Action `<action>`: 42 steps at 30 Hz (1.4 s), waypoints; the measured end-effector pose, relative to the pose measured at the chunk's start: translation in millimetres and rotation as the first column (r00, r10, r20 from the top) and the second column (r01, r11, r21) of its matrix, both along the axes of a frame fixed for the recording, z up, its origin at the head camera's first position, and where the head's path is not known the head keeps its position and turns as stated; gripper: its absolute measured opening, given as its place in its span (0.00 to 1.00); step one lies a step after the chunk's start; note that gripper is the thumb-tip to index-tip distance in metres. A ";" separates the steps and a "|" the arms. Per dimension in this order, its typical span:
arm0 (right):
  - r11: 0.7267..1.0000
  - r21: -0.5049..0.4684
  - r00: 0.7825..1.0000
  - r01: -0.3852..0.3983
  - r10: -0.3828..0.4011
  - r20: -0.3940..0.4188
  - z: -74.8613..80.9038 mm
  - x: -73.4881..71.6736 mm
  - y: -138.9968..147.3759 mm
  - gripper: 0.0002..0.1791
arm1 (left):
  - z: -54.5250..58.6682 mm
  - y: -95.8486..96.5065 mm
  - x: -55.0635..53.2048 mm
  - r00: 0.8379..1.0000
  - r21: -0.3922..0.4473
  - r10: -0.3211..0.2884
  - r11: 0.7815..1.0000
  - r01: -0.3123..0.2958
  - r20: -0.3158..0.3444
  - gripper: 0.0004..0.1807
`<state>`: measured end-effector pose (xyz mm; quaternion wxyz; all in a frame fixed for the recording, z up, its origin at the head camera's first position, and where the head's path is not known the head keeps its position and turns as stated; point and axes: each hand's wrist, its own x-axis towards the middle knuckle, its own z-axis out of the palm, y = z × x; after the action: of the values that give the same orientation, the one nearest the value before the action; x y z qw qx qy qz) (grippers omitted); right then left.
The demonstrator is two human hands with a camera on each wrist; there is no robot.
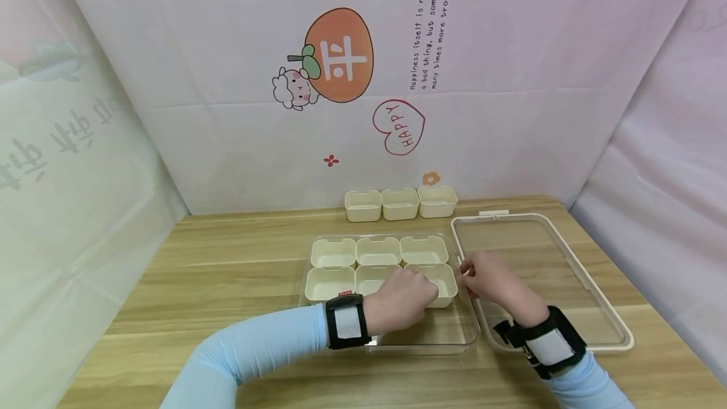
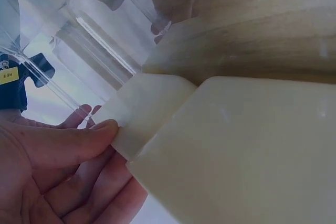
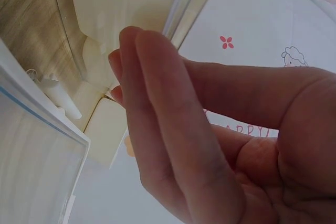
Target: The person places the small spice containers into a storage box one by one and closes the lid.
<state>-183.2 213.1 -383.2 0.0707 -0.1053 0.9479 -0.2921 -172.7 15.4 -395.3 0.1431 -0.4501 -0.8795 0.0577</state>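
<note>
Several cream cups sit in two rows in a clear box (image 1: 420,349). My left hand (image 1: 400,300) reaches over the front row and pinches the front right cup (image 1: 448,283). In the left wrist view its thumb lies on that cup's wall (image 2: 149,100), beside a nearer cup (image 2: 241,145). My right hand (image 1: 494,279) is at the box's right side, its fingertips pinching the clear wall. In the right wrist view, the fingers (image 3: 163,87) partly cover the spot where they meet the wall.
To the right of the box lies a clear lid with a white rim (image 1: 591,283), under my right forearm. Three more cream cups (image 1: 400,206) stand in a row behind the box, near the table's back edge. A printed cloth (image 1: 488,144) hangs behind the wooden table (image 1: 227,270).
</note>
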 end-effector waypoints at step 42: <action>1.000 0.009 1.000 -0.001 0.001 0.001 1.8 0.3 -1.6 0.08 | 5.4 3.0 -0.7 0.998 -0.005 0.027 1.000 -0.026 0.053 0.12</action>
<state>-182.9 211.5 -381.4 0.0718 -0.1052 0.9492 -0.2877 -173.5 18.4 -389.9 0.1177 -0.4401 -0.8888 0.0494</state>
